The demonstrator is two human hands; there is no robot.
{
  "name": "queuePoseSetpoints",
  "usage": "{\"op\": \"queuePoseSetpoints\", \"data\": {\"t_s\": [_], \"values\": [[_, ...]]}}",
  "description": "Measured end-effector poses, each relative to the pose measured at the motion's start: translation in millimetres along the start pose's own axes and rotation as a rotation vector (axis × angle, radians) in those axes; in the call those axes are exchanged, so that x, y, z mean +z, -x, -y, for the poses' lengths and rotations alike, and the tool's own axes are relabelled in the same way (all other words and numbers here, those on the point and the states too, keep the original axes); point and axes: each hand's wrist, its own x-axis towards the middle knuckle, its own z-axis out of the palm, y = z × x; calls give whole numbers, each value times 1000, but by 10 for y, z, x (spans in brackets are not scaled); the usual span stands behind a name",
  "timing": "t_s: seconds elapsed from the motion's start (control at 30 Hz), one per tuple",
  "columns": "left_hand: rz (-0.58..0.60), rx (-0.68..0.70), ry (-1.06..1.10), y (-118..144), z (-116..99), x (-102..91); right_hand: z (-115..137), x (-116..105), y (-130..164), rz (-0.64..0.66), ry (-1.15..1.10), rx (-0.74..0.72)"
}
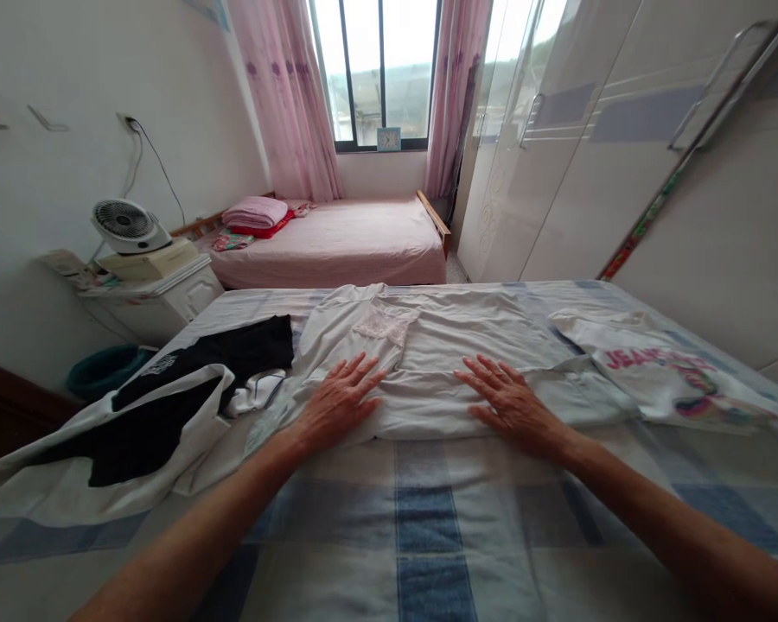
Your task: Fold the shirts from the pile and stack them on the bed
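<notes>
A pale grey-white shirt (pixel 454 337) with a lace patch (pixel 385 323) near its collar lies spread sideways across the bed, with wrinkles over its surface. My left hand (pixel 342 399) rests flat on it, fingers spread, just below the lace. Farther right, my right hand (pixel 509 402) also lies on the fabric with its fingers apart and a ring on one of them. Neither hand grips the cloth. To the left is a black and white garment (pixel 149 423), partly bunched. On the right lies a white shirt (pixel 661 367) with pink lettering and a colourful print.
The blue-and-white checked bed (pixel 428 518) fills the foreground. Behind it stands a pink-covered bed (pixel 363 238) with folded bedding (pixel 256 214). A fan (pixel 126 225) tops a cabinet (pixel 188 289) at left, near a green bin (pixel 107 370). White wardrobes (pixel 577 155) line the right side.
</notes>
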Motion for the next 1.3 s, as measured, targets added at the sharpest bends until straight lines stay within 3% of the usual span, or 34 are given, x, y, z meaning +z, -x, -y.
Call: {"op": "queuePoseSetpoints", "data": {"t_s": [0.1,0.2,0.27,0.37,0.47,0.53,0.63,0.7,0.97,1.13,1.3], "values": [[74,-173,-5,222,226,124,-405,98,192,89,47,178],[56,-322,-46,408,443,154,-977,149,487,46,169,425],[44,-355,-46,453,503,140,-1242,163,639,30,208,467],[35,-375,-30,414,473,86,-1367,167,726,19,221,462],[-54,-353,-21,323,339,2,-1283,115,641,14,216,443],[-111,-230,29,266,221,-45,-1177,40,489,-13,175,430],[-91,-8,144,211,70,-48,-958,-92,124,-76,47,383],[-70,37,186,199,29,4,-780,-153,-182,-99,-47,317],[-153,-164,160,238,180,250,-137,-37,-1564,-85,-188,73],[-183,-159,92,248,195,307,169,222,-2359,-29,-43,-96],[-220,-145,82,253,173,279,293,486,-2826,11,153,-205]]}}
